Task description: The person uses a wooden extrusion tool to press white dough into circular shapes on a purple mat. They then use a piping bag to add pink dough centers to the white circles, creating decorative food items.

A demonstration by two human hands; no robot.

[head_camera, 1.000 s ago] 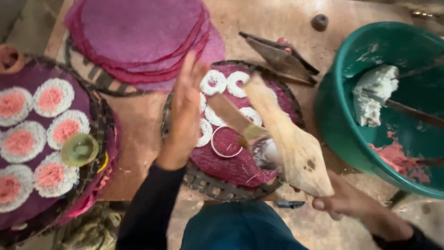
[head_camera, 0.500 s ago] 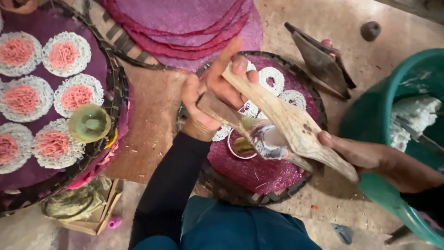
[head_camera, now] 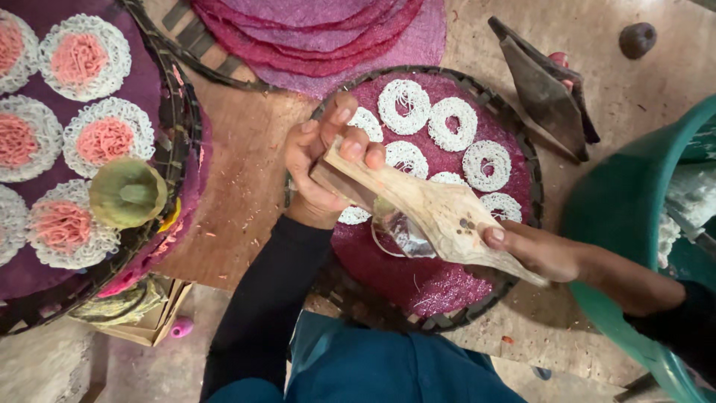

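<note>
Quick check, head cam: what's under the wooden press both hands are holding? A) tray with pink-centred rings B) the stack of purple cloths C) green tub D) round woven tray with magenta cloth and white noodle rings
D: the left hand and right hand hold the wooden press above the round woven tray, whose magenta cloth carries white noodle rings.

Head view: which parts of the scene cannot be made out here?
- Metal cup under the wooden press: the press covers most of it, so its contents are hidden.
- Green tub: cut off by the right edge.
- Left tray: cut off by the left edge.
- Right hand: its fingers lie hidden under the press handle.
- Left hand: palm hidden.
</note>
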